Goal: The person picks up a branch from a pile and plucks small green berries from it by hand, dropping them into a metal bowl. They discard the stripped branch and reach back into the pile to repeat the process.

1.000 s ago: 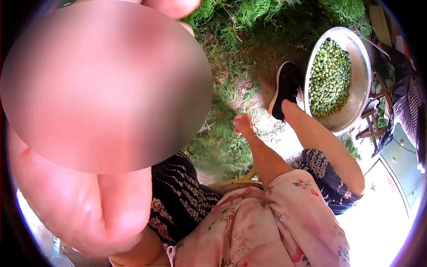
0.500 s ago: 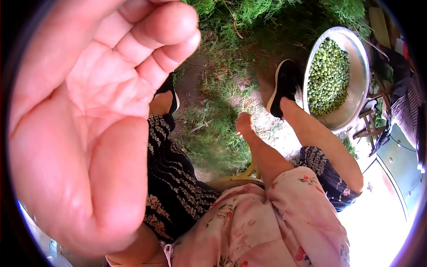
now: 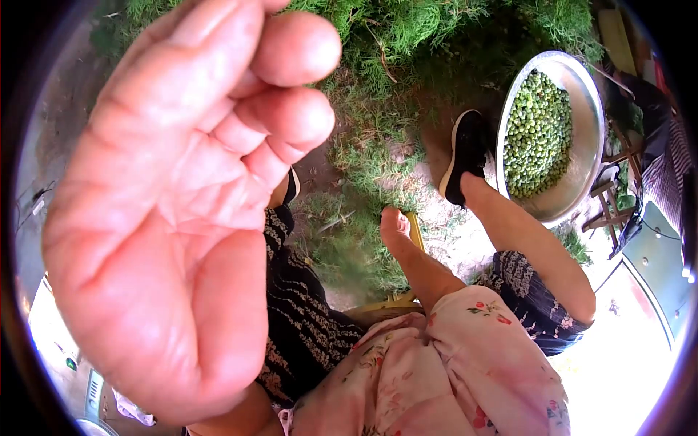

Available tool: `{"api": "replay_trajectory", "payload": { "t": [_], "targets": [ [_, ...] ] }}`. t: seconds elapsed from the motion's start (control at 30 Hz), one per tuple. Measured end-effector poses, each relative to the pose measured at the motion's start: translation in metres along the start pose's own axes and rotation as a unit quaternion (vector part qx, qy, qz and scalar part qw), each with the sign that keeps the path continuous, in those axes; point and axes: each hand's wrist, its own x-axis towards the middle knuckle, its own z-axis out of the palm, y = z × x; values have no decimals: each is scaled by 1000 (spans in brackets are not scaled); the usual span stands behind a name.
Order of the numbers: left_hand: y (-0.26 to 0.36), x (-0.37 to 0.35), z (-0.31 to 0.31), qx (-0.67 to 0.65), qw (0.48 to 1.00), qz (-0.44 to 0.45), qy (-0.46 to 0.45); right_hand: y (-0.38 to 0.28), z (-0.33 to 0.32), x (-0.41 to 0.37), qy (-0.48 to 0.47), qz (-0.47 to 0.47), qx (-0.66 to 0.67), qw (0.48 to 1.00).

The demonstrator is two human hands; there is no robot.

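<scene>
Many creases (image 3: 207, 171) line the cupped left hand (image 3: 174, 218), fingers (image 3: 294, 116) parted; right hand (image 3: 396, 223), fingers unclear.

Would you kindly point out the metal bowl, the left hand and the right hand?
Metal bowl (image 3: 586, 142), head view: bare inner wall.
Left hand (image 3: 187, 200), head view: the palm.
Right hand (image 3: 396, 225), head view: the hand's middle.

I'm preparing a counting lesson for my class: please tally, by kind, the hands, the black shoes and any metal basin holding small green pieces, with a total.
Hands: 2 (left hand, right hand)
Black shoes: 2 (one mostly hidden)
Metal basin: 1
Total: 5
</scene>
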Motion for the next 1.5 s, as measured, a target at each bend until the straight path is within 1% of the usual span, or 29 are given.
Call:
{"api": "replay_trajectory", "payload": {
  "t": [0.13, 0.17, 0.2, 0.27, 0.33, 0.37, 0.47, 0.5, 0.6, 0.7, 0.83, 0.93, 0.97, 1.03, 1.07, 1.13, 1.2, 1.27, 1.3, 1.4, 1.43, 1.47, 1.5],
  "targets": [
    [2, -1, -5, -6, 1000, 3, -4, -9, -14, 2, -31, -16, -48, 998],
    [2, -1, -6, -10, 1000, 7, -13, -14, -21, 7, -17, 11, -45, 999],
    [2, -1, -6, -13, 1000, 7, -14, 1, -14, 14, 99, -69, 48, 992],
    [2, -3, -4, -15, 1000, 4, -8, 12, -20, 35, 123, -111, 228, 959],
    [2, -3, -4, -19, 1000, 2, -9, 18, -38, 42, 84, -135, 280, 947],
    [1, -2, -5, -24, 1000, 1, -16, 13, -55, 37, 88, -149, 263, 949],
    [1, -3, -2, -32, 999, -5, -17, 6, -73, 38, 63, -137, 256, 955],
    [2, -2, -2, -33, 999, -5, -16, 10, -66, 44, 88, -164, 282, 941],
    [2, -1, -4, -33, 999, -6, -15, 8, -70, 44, 76, -151, 287, 943],
    [2, -1, -2, -31, 999, -3, -11, 13, -64, 54, 91, -138, 321, 933],
    [2, 0, -4, -29, 999, -3, -16, 3, -84, 49, 159, -107, 398, 897],
    [0, -1, -1, -30, 1000, 2, 7, 1, -101, 52, 221, -88, 413, 879],
    [0, -1, 0, -28, 1000, 5, 13, 4, -103, 58, 244, -94, 445, 857],
    [1, -1, 3, -32, 999, 6, 30, 8, -125, 62, 387, -126, 404, 819],
    [1, -1, 5, -33, 999, 7, 38, 5, -145, 58, 456, -141, 380, 793],
    [1, -1, 5, -29, 998, 11, 48, 2, -192, 41, 563, -171, 403, 701],
    [1, -2, 6, -27, 998, 15, 61, -5, -248, 6, 584, -101, 395, 702],
    [0, -3, 7, -21, 997, 25, 70, 7, -270, 10, 667, -26, 303, 681],
    [0, -3, 6, -22, 997, 22, 63, 11, -273, 16, 710, -30, 222, 668],
    [0, -4, 9, -21, 996, 28, 76, -3, -264, 28, 709, -117, 197, 667],
    [1, -4, 8, -22, 997, 25, 70, -12, -256, 32, 646, -169, 207, 716],
    [3, -3, 6, -22, 997, 23, 64, -21, -247, 43, 579, -196, 167, 774],
    [3, -2, 5, -22, 998, 18, 58, -32, -238, 54, 498, -210, 176, 823]
  ]
}}
